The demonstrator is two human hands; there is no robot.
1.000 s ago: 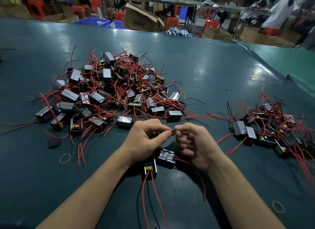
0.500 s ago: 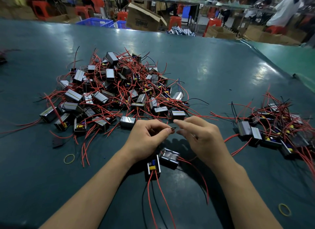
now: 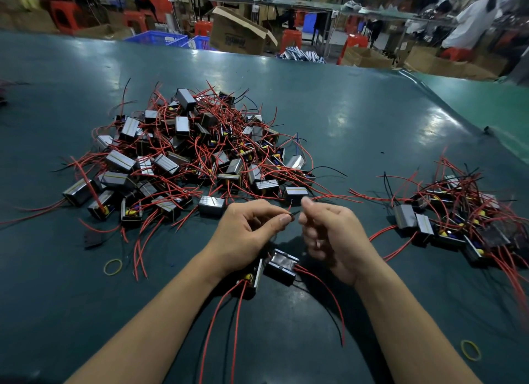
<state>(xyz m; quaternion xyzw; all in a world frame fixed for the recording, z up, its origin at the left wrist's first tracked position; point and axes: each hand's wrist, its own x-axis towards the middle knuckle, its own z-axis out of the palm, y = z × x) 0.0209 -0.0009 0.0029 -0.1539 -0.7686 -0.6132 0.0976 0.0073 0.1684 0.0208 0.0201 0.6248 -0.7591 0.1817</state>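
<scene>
Red leads spill from the big pile [image 3: 186, 160] of black boxy units at the left of the green table [image 3: 357, 120], with a yellow rubber band [image 3: 113, 267] lying in front of it. Right of the pile, the left hand [image 3: 246, 234] pinches a dark wire end [image 3: 293, 214] between thumb and forefinger, above two units [image 3: 282, 266] lying side by side under the wrists. The right hand [image 3: 332, 237] hangs just beside that tip with its fingers curled; whether it grips anything I cannot tell. Further right sits a smaller pile [image 3: 458, 220]. The step looks like joining the pair's leads. Next, the right fingers probably need to catch the tip and hold it steady.
</scene>
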